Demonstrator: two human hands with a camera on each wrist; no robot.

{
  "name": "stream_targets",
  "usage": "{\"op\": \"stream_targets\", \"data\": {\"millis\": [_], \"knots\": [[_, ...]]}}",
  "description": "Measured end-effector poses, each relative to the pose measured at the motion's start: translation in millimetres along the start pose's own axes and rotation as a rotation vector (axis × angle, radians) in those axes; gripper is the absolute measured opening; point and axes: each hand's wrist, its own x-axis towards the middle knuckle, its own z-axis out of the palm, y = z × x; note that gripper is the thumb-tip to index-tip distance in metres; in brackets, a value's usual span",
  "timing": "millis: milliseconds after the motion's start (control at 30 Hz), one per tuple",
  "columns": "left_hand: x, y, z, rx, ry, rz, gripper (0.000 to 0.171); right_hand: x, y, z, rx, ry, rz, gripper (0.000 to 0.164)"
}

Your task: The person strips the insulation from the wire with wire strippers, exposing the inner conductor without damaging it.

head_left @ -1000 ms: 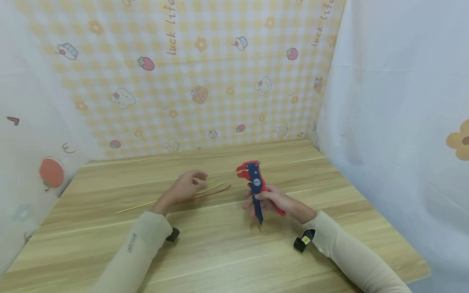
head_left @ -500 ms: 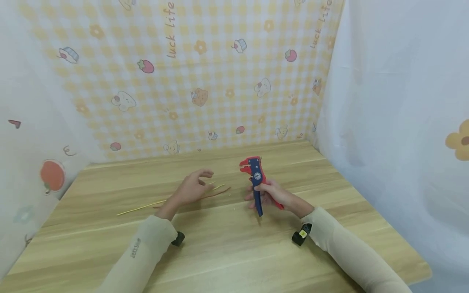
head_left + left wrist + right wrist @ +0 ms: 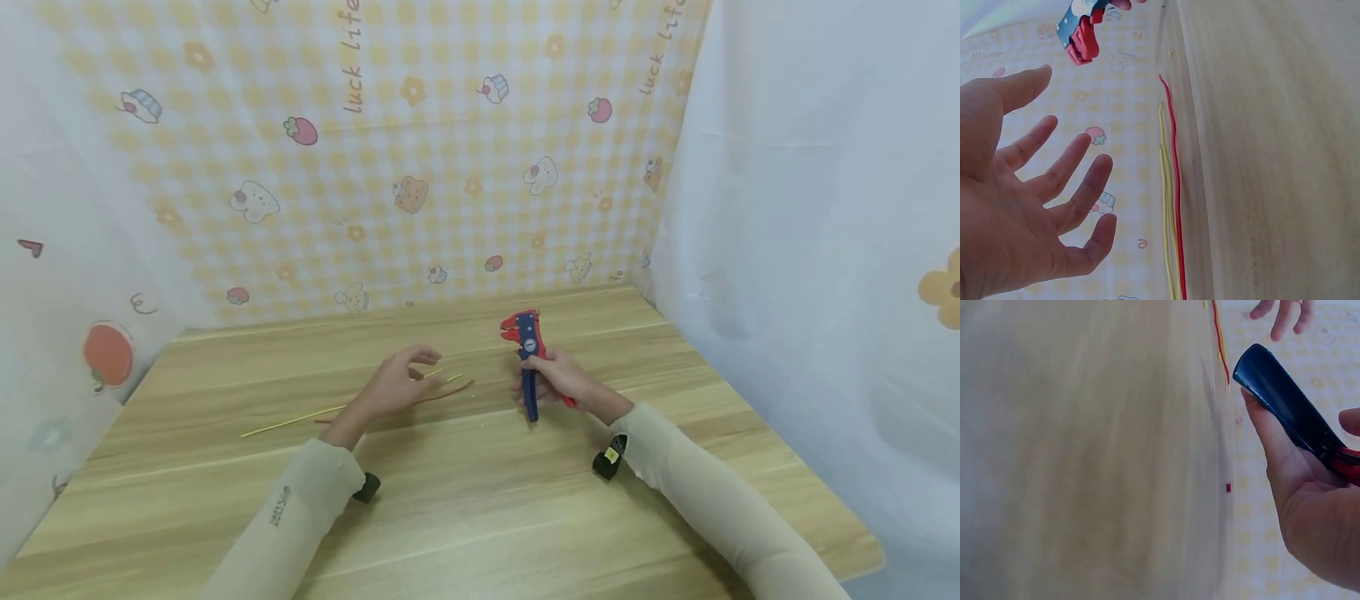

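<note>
In the head view my right hand grips a wire stripper by its blue and red handles, with its red head raised and pointing left. A blue handle shows large in the right wrist view. My left hand hovers over several thin wires, fingers spread and loosely bent, holding nothing. Below it lie two yellow wires and one red wire, side by side on the table. From the head camera, the left hand and wrist cover the middle of these wires.
The wood-grain table carries a tiny red piece, seen in the right wrist view. A patterned yellow-check curtain stands along the back edge. A white curtain hangs at the right.
My right hand has carried the wire stripper away from me and slightly to the right. The left hand moved a little right, then stayed nearly still. The wires look much the same.
</note>
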Motion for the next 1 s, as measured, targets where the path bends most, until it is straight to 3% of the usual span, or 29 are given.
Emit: {"op": "stream_targets", "data": {"millis": [167, 400, 667, 833, 1000], "knots": [[-1.0, -3.6, 0.1, 0.009, 0.009, -0.001, 0.046, 9.9, -2.5, 0.0, -0.082, 0.07, 0.083, 0.049], [-3.5, -4.6, 1.6, 0.009, -0.018, 0.009, 0.047, 16.8, -1.2, -3.2, -0.249, 0.191, 0.122, 0.043], [-3.5, -3.7, 1.8, 0.006, -0.052, 0.018, 0.043, 17.9, -1.7, -6.2, -0.259, 0.222, 0.166, 0.044], [-7.5, -7.0, -1.0, 0.011, -0.045, 0.024, 0.041, 19.8, -4.0, -2.4, -0.312, 0.244, 0.083, 0.044], [-7.7, -10.1, -0.2, -0.001, -0.062, 0.026, 0.038, 20.2, -3.1, -2.6, -0.505, 0.337, -0.028, 0.039]]}}
